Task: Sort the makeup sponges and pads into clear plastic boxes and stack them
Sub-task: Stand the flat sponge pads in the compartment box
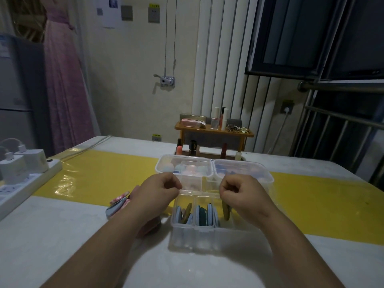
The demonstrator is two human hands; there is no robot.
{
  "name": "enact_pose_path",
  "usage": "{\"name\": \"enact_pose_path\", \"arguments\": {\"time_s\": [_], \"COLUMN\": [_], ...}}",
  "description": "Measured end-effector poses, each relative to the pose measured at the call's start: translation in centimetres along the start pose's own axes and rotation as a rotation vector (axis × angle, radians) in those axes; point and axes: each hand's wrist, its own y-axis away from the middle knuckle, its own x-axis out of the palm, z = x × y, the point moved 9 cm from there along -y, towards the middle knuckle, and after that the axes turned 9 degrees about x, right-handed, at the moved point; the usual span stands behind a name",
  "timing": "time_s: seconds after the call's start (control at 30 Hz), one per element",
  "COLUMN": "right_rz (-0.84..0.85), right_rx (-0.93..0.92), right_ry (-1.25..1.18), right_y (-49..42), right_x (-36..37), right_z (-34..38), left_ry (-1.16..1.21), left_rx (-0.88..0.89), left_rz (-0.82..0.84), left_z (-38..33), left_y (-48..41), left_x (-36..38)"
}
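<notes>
Head view: left grip (pixel 161 189) and right grip (pixel 239 191) pinch clear box (pixel 197 183) over yellow-striped table (pixel 62 235)

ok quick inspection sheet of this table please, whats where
surface: white table with a yellow mat across it
job's things: open divided box with pads standing upright; left lidded box and right lidded box behind it, pastel shapes inside
clutter: loose pads by the left wrist; power strip with chargers
hands: left hand and right hand each pinch a clear plastic piece over the open box
cables: white cable along the table's far left edge
surroundings: wooden shelf of cosmetics; window bars
</notes>
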Motion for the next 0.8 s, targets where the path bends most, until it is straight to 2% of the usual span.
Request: {"name": "enact_pose_path", "arguments": {"time_s": [0.2, 0.8], "right_rz": [0.095, 0.209], "right_rx": [0.086, 0.173], "right_ry": [0.107, 0.221], "right_y": [-0.1, 0.4], "right_x": [1.0, 2.0], "right_z": [-0.9, -0.8], "left_ry": [0.006, 0.006], "left_rx": [0.008, 0.011], "left_rz": [-0.001, 0.004], "left_z": [0.3, 0.1], "left_y": [-0.2, -0.1], "left_x": [0.1, 0.1]}}
